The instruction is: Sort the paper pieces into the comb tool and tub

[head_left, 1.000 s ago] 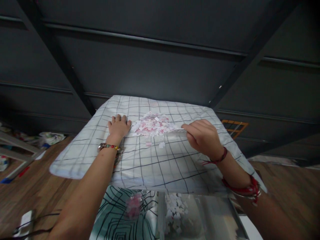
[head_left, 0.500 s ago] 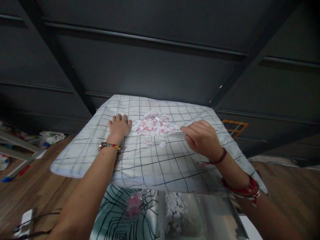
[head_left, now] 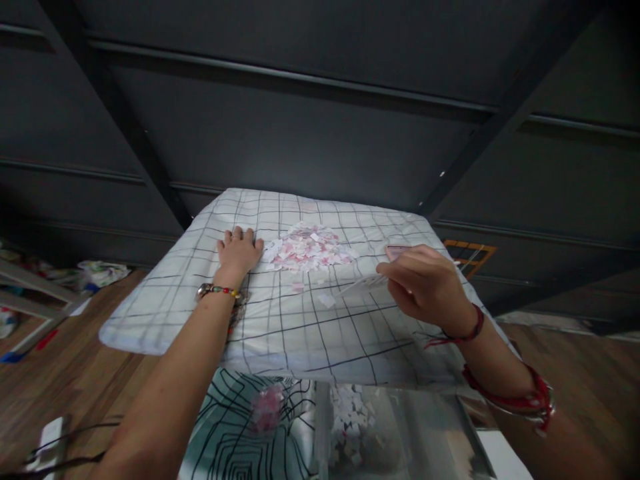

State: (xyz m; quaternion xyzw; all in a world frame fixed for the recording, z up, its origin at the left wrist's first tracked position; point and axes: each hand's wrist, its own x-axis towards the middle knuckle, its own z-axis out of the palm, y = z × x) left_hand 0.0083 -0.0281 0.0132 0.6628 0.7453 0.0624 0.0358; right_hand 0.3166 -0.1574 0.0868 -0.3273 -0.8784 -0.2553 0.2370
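Note:
My left hand (head_left: 239, 255) lies flat on the white grid-patterned cloth (head_left: 300, 327), fingers spread, just left of a heap of small white and pink paper pieces (head_left: 307, 248). My right hand (head_left: 425, 283) is closed in a pinch on a thin, pale, see-through flat piece (head_left: 367, 285), blurred by motion. It points left over the cloth, near a loose white paper piece (head_left: 327, 301). A pinkish flat rectangle (head_left: 399, 251) shows just behind my right fingers; whether they touch it, I cannot tell.
Below the table's front edge sits a clear plastic bin (head_left: 400, 427) with white paper bits (head_left: 353, 413) inside. Beside it, a pink see-through packet (head_left: 267, 408) rests on teal patterned fabric (head_left: 235, 440). A dark panel wall (head_left: 300, 133) stands behind; a power strip (head_left: 54, 443) lies lower left.
My right hand has moved right and slightly toward me with the thin piece, away from the heap. The pinkish rectangle has come into view. My left hand has stayed in place.

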